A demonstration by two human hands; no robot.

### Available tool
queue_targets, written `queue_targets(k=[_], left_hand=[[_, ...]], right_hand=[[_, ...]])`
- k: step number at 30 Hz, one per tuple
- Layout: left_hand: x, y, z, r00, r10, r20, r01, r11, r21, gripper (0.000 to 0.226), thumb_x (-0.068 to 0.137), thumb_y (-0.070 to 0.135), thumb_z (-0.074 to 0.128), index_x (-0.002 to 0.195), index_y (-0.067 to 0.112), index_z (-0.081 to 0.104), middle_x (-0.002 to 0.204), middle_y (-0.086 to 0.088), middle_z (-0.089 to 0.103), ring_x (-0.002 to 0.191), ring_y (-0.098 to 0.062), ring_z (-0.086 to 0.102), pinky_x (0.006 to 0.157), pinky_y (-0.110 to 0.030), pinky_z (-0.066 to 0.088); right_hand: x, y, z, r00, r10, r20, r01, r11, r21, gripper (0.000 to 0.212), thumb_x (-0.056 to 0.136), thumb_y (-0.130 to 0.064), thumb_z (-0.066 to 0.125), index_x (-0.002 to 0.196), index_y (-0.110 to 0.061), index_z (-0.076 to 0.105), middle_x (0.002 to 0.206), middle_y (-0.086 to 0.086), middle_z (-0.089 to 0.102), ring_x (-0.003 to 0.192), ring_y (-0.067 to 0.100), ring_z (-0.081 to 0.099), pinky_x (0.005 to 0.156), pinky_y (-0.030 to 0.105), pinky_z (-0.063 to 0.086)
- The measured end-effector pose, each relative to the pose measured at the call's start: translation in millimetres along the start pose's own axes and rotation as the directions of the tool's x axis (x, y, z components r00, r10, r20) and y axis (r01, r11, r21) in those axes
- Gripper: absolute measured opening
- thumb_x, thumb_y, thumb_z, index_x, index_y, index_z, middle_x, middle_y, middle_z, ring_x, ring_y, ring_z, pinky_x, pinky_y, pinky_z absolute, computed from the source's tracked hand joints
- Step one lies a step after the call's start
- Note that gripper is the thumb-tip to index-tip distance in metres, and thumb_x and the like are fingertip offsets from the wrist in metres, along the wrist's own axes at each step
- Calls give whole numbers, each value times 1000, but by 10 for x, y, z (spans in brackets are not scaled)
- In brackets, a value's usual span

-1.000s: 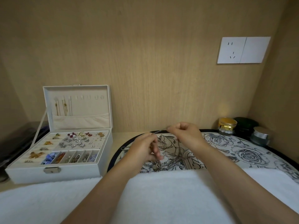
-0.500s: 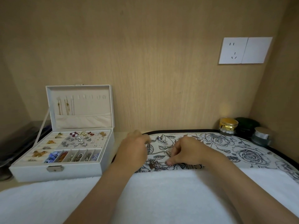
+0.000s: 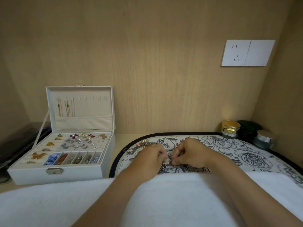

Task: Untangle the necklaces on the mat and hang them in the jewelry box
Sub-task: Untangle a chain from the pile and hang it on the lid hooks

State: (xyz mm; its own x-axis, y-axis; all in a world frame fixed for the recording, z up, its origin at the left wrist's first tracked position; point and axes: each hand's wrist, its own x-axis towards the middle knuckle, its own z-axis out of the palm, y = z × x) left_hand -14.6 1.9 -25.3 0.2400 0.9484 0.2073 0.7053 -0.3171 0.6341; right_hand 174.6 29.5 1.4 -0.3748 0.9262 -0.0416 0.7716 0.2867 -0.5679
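Together, left hand (image 3: pixel 150 158) and right hand (image 3: pixel 190 153) pinch the tangled necklaces (image 3: pixel 166 167) with curled fingers at the mat (image 3: pixel 246 154)'s near edge; the mat's printed lettering (image 3: pixel 199 169), half covered, is unreadable.

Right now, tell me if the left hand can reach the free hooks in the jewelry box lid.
Probably yes: the lid stands open, its free hooks facing the left hand with nothing between, though that hand grips the tangled necklaces.
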Motion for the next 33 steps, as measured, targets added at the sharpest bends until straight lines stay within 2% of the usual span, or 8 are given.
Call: queue_targets(k=[3, 6, 9, 13, 19, 24, 27, 33], left_hand=[[12, 39, -33, 993, -110, -34, 95, 952, -290, 18, 104, 26, 42, 92, 21, 56, 82, 5, 71, 49, -7, 47, 48, -24, 39], [58, 50, -93, 977, -209, -31, 140, 749, -648, 22, 101, 29, 45, 84, 26, 59, 65, 2, 66, 67, -24, 54, 67, -41, 43], [72, 65, -112, 968, -248, -22, 131, 582, -803, 22, 102, 14, 45, 83, 13, 54, 51, 3, 51, 52, -18, 59, 90, -63, 45], [45, 129, -147, 964, -255, -76, 137, 720, -681, 16, 102, 17, 49, 88, 11, 55, 53, 8, 49, 47, -5, 52, 81, -42, 55], [58, 68, -234, 974, -182, -138, 117, 917, -380, 10, 92, 28, 64, 82, 28, 68, 69, 1, 67, 54, -13, 57, 53, -28, 45], [54, 23, -227, 972, -236, -16, 129, 588, -798, 28, 96, 12, 57, 71, 20, 67, 66, -3, 58, 56, -18, 57, 71, -44, 40], [65, 37, -219, 973, -227, 25, 123, 430, -894, 21, 97, 8, 51, 78, 9, 61, 70, -7, 58, 61, -21, 57, 69, -42, 42], [57, 37, -244, 966, -259, -5, 139, 535, -833, 14, 97, 12, 52, 84, 9, 57, 48, 2, 35, 50, -19, 45, 51, -29, 37]], right_hand=[[32, 28, 42, 996, -45, -80, 60, 980, 192, 7, 85, -16, 77, 79, -19, 78, 73, -12, 74, 69, -3, 64, 76, 21, 52], [64, 14, 59, 987, -28, -159, 110, 837, 536, 9, 94, -15, 68, 86, -15, 72, 80, -3, 73, 79, 12, 66, 82, 36, 53], [82, -106, 85, 990, -40, -137, 132, 623, 771, 15, 99, -12, 57, 89, -9, 68, 84, 5, 74, 80, 18, 70, 83, 35, 57], [100, -193, 137, 988, 48, -149, 107, 492, 864, 15, 100, -12, 56, 87, -10, 64, 76, 6, 69, 70, 19, 66, 72, 35, 55], [123, -190, 199, 970, 63, -235, 138, 655, 743, 11, 98, -17, 61, 91, -14, 68, 74, 6, 60, 56, 15, 51, 49, 25, 44], [90, -252, 168, 961, 23, -275, 174, 721, 671, 10, 97, -16, 62, 100, -9, 68, 75, 3, 68, 47, 5, 46, 43, 16, 35], [87, -242, 175, 971, -3, -241, 157, 766, 624, 14, 92, -15, 70, 105, -11, 69, 85, 10, 69, 65, 7, 58, 63, 20, 48], [112, -149, 184, 967, 32, -252, 115, 830, 546, 10, 92, -14, 71, 100, -16, 76, 88, 0, 77, 80, 12, 70, 82, 32, 58]])
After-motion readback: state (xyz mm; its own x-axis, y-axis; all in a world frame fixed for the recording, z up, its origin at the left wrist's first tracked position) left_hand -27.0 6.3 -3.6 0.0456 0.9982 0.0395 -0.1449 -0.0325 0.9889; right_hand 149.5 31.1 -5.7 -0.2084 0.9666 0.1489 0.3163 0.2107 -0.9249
